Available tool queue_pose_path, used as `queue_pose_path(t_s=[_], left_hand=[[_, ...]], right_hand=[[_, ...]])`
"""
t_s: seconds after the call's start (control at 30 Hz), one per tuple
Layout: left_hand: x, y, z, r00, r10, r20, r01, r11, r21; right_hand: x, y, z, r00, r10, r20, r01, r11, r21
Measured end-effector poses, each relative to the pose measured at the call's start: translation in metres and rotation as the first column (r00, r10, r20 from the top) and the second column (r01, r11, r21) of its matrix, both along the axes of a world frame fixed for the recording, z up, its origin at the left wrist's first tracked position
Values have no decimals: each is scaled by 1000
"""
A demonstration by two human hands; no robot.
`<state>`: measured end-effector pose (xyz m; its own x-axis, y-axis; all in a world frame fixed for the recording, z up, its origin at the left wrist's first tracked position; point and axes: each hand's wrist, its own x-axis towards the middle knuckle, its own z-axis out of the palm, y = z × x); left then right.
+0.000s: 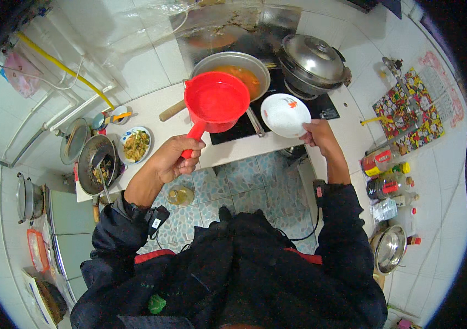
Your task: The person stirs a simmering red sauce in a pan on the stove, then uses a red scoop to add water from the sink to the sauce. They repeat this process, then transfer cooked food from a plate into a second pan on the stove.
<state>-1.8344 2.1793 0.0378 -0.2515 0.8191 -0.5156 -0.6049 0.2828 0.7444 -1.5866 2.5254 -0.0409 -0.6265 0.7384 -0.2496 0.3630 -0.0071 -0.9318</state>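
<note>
My left hand (180,158) grips the handle of a red plastic water ladle (217,98), held over the near side of a metal wok (265,68). The ladle seems to hold clear liquid. Orange-red broth (243,78) shows in the wok behind it. By its right rim, my right hand (319,135) holds a white bowl (284,115) with an orange printed motif, over the front of the black gas stove (233,135). No food shows in the bowl. The ladle hides part of the wok and its broth.
A lidded steel pot (315,57) stands on the right burner. Left on the counter are a plate of cooked food (135,146) and a frying wok (89,168) with a spatula. Bottles (385,185) line the right side. A jug of yellowish liquid (180,195) stands on the floor.
</note>
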Motion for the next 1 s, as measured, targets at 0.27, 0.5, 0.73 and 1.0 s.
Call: queue_pose_path(t_s=[0.27,0.5,0.73,1.0], left_hand=[[-61,17,0,995,76,-62,-76,997,5],[-83,47,-2,977,184,-108,-189,982,-30],[-114,71,-3,956,228,-182,-238,971,-37],[-133,86,-4,940,240,-242,-266,960,-84]], right_hand=[[-131,23,12,985,171,39,-173,984,53],[-205,54,-7,973,221,69,-224,973,53],[-260,69,-25,947,305,101,-312,948,56],[-289,80,-39,940,303,156,-316,946,66]])
